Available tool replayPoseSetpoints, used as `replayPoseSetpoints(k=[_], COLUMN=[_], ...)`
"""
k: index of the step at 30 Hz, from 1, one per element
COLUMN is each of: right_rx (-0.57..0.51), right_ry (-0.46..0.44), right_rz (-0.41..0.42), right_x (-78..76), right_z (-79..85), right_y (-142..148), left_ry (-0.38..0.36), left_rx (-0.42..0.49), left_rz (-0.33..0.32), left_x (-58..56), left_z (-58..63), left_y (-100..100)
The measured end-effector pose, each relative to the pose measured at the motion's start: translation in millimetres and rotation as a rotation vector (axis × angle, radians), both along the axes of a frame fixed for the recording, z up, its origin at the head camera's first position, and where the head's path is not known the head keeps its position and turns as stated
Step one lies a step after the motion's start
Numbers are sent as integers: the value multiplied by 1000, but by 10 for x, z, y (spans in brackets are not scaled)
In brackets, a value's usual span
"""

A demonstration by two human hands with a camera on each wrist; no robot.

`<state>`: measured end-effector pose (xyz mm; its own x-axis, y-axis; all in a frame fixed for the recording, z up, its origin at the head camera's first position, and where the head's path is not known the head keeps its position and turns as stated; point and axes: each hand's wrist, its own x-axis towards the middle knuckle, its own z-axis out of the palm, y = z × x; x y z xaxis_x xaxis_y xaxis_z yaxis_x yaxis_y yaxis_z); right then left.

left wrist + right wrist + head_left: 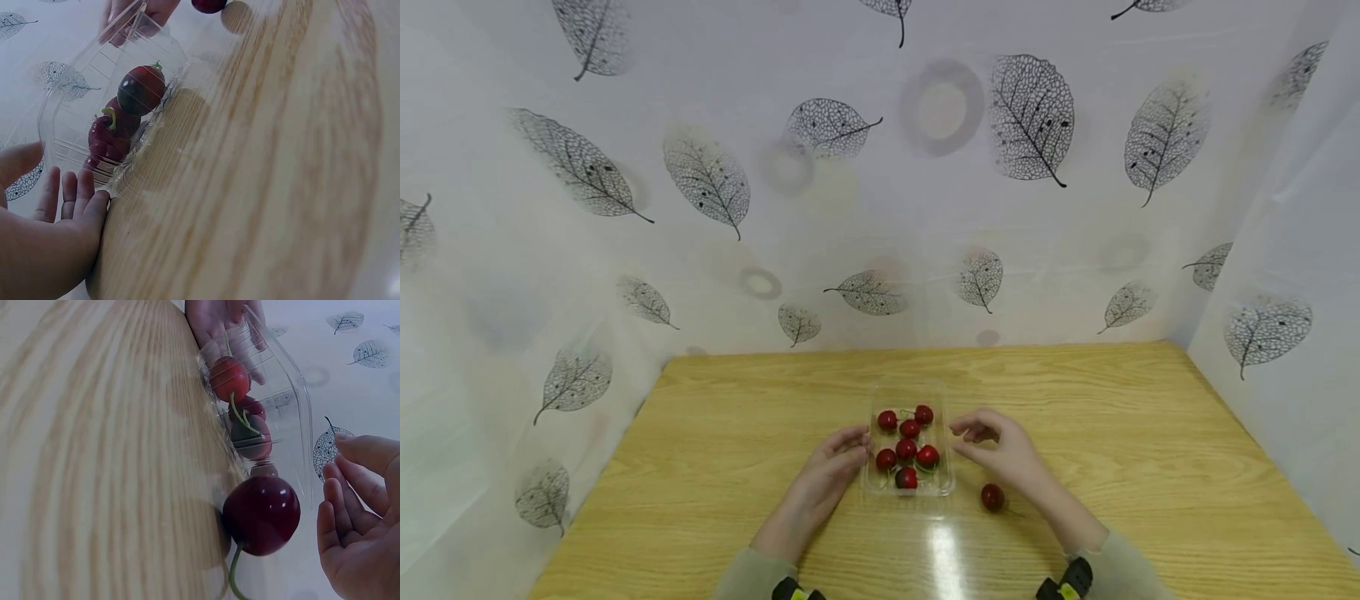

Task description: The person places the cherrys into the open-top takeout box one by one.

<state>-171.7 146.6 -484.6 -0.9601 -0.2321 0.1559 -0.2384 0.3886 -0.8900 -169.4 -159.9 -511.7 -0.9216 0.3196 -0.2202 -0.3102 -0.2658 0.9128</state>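
Note:
A clear plastic box (940, 481) sits on the table with several red cherries (906, 450) inside, some with green stems showing. At its left side is my left hand (831, 471), fingers fairly straight and the fingertips at the box wall. My right hand (1000, 450) is held just off the right side, fingers loosely bent, nothing between them. One loose dark red cherry (992, 497) lies on the wood below the right hand; its stem (235, 575) shows in the right wrist view. The left wrist view shows one cherry (142, 90) with a dark patch.
The wooden table (737, 400) extends to both sides of the box. Behind it and along both sides hangs a pale sheet (880, 217) printed with dark leaf skeletons. Light reflects off the tabletop in front of the box.

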Motion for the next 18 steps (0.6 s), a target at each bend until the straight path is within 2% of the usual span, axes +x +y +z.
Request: replayPoseSetpoints(k=[13, 18], right_rx=[28, 45], right_ry=[-8, 0], right_rz=[-3, 1], right_x=[83, 108], right_z=[-21, -70], right_y=[164, 223], left_ry=[-1, 22], left_rx=[8, 14], left_rz=[8, -4], left_x=[-7, -1], left_z=[-29, -28], left_y=[3, -6])
